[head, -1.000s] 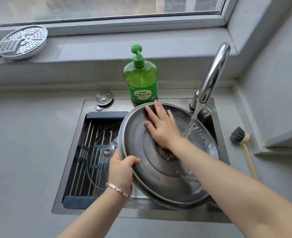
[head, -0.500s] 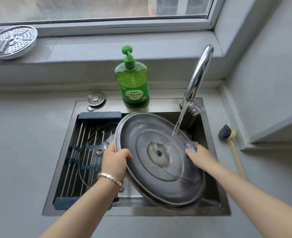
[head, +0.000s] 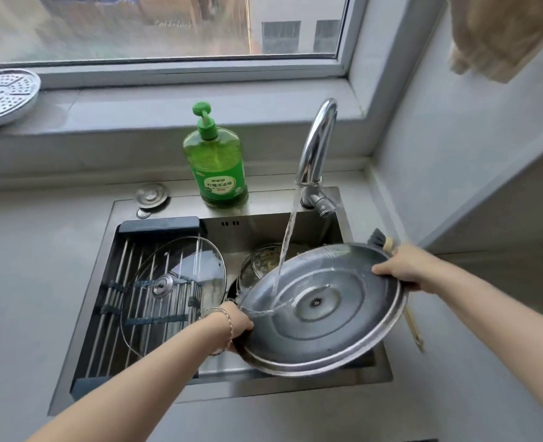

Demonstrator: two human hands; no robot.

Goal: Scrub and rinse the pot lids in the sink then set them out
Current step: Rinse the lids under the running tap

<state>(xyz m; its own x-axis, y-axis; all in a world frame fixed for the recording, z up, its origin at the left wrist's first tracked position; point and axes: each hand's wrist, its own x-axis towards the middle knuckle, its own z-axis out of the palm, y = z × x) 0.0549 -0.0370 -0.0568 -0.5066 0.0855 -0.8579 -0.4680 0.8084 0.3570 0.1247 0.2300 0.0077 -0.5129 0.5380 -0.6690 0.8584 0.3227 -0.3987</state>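
Steel pot lid [head: 343, 327], large, inner face up, is held tilted above the right half of the sink [head: 263, 225]. The water stream [head: 286, 247] from the chrome faucet [head: 316, 145] lands on its inner face. Left hand [head: 237, 323] grips the near-left rim, fingers tucked beneath; right hand [head: 400, 266] grips the far-right rim, thumb on top. Glass lid [head: 180, 260] lies on the roll-up rack [head: 110, 301] over the sink's left half. Green dish-soap bottle [head: 217, 167] stands on the sink deck behind. Brush [head: 376, 237] lies on the worktop [head: 24, 282], partly hidden by the steel lid. Perforated steamer plate [head: 3, 97] rests on the window sill [head: 136, 110].
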